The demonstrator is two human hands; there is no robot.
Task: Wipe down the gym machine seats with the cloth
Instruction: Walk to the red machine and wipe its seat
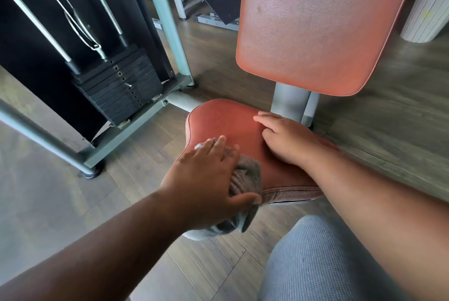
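Observation:
An orange-red padded seat (pixel 226 123) of a gym machine sits low in the middle of the view, with its matching backrest (pixel 320 23) rising behind it. My left hand (pixel 206 176) presses a grey cloth (pixel 247 176) flat onto the seat's front left corner; part of the cloth hangs off the front edge. My right hand (pixel 284 137) rests palm down on the right side of the seat, fingers spread, holding nothing.
A black weight stack (pixel 119 89) with guide rods and a grey-green metal frame (pixel 136 128) stands to the left. A grey post (pixel 289 103) carries the backrest. A white ribbed bin (pixel 425 18) stands at the far right. My grey-clad knee (pixel 323 261) is at the bottom. Wooden floor all around.

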